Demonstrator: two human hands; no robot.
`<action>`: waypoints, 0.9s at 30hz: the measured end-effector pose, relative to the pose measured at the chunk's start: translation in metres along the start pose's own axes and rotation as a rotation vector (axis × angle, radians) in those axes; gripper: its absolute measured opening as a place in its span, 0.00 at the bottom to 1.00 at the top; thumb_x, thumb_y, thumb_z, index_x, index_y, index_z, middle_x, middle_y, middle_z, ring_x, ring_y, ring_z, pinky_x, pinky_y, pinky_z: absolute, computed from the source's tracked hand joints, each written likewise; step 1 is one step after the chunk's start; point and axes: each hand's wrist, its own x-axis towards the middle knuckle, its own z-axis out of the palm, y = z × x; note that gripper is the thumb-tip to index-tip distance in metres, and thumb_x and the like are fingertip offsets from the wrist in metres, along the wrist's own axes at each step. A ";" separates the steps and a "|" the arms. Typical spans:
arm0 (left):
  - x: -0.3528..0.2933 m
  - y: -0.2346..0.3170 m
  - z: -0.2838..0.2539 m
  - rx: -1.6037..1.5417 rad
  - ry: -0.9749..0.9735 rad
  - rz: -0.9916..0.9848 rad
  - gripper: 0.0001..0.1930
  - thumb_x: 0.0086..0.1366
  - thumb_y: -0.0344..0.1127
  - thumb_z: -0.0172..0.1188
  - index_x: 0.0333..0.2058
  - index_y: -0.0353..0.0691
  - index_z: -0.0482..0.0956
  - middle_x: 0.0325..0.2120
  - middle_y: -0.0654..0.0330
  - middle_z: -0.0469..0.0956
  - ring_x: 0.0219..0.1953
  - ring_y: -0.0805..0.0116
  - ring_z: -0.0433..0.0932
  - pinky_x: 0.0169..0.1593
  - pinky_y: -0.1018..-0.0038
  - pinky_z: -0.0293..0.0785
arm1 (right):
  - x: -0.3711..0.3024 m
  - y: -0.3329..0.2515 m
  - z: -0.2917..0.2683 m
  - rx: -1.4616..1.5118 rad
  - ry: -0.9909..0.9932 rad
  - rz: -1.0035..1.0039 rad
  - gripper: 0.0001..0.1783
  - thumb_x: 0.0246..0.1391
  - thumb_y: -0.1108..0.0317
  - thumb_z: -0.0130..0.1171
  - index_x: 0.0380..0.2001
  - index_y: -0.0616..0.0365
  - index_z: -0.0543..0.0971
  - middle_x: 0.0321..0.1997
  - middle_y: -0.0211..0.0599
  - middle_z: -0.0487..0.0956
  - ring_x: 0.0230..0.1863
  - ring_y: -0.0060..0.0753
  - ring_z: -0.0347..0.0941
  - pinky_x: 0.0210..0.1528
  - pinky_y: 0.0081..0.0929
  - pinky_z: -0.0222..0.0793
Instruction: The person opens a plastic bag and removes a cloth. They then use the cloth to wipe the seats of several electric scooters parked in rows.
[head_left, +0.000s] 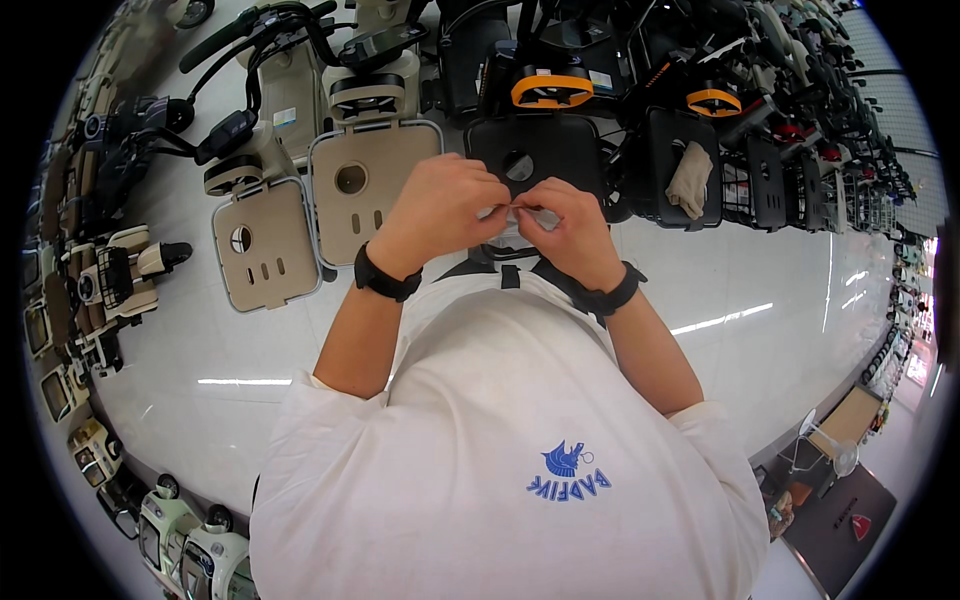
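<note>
My left hand (445,205) and my right hand (570,228) meet in front of my chest, fingertips nearly touching. Both are closed in a pinch on a small, thin, translucent piece (546,217) that looks like plastic film; its exact kind is too small to tell. Just beyond my fingers is a black basket lid (560,150) with a round hole, partly covered by my hands. To the left of my left hand is a beige basket lid (372,200) with a round hole and slots. Each wrist wears a black band.
Another beige basket lid (262,265) sits farther left. A crumpled beige cloth (690,180) lies on a black basket (655,160) to the right. Rows of scooters with handlebars (230,130) line the far side and left. Glossy pale floor tiles (760,290) surround me. A brown-topped table (848,420) stands at lower right.
</note>
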 end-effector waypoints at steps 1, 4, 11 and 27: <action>0.000 0.000 -0.001 -0.005 0.008 0.008 0.03 0.52 0.29 0.70 0.27 0.42 0.86 0.26 0.61 0.84 0.33 0.58 0.82 0.38 0.64 0.77 | 0.000 0.000 -0.001 -0.018 -0.008 -0.014 0.05 0.52 0.73 0.70 0.34 0.60 0.87 0.33 0.39 0.84 0.38 0.42 0.81 0.40 0.34 0.78; 0.000 0.002 -0.004 -0.014 0.028 0.011 0.03 0.52 0.29 0.70 0.28 0.42 0.86 0.26 0.61 0.84 0.33 0.58 0.82 0.38 0.64 0.77 | 0.000 0.000 -0.004 -0.064 -0.027 -0.058 0.06 0.53 0.74 0.70 0.35 0.60 0.88 0.34 0.38 0.84 0.36 0.41 0.81 0.38 0.31 0.77; 0.002 0.007 -0.004 -0.039 0.016 0.000 0.03 0.53 0.29 0.69 0.28 0.41 0.85 0.26 0.61 0.84 0.33 0.58 0.82 0.39 0.64 0.77 | 0.001 -0.002 -0.003 -0.100 0.000 -0.148 0.08 0.51 0.75 0.70 0.36 0.60 0.88 0.33 0.37 0.84 0.36 0.39 0.81 0.37 0.31 0.77; 0.004 0.006 0.001 -0.031 0.033 0.053 0.03 0.51 0.29 0.69 0.26 0.42 0.84 0.25 0.63 0.82 0.29 0.61 0.80 0.36 0.66 0.74 | 0.000 0.000 -0.003 -0.176 0.023 -0.248 0.07 0.46 0.77 0.70 0.32 0.61 0.86 0.29 0.37 0.82 0.33 0.40 0.79 0.35 0.33 0.77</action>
